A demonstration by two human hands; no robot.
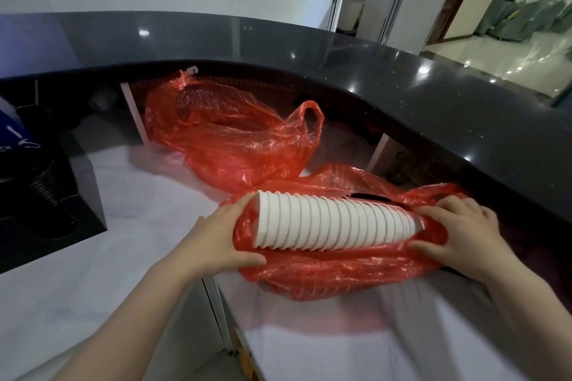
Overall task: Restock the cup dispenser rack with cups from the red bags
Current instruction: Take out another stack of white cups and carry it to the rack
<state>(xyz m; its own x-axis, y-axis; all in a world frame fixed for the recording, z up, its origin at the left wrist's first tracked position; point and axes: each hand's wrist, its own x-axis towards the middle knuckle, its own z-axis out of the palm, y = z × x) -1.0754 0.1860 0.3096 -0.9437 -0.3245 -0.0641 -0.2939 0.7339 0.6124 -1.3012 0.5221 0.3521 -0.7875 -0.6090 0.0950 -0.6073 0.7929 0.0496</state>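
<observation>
Lower centre: we clamp a nested stack of white paper cups [337, 223] through the near red bag [340, 272]. Left hand [216, 241] grips the wide end, right hand [461, 235] the narrow end. Second red bag [229, 133] lies mid-frame.

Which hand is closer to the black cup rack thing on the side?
Left. The left hand grips the wide end of the white cup stack, on the side toward the black rack; the right hand holds the far end.

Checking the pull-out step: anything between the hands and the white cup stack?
Partly. The left hand grips the wide end of the cup stack through the near red bag, whose film wraps that end. The right hand holds the narrow end, with bag film bunched under its fingers. The stack's top lies bare.
</observation>
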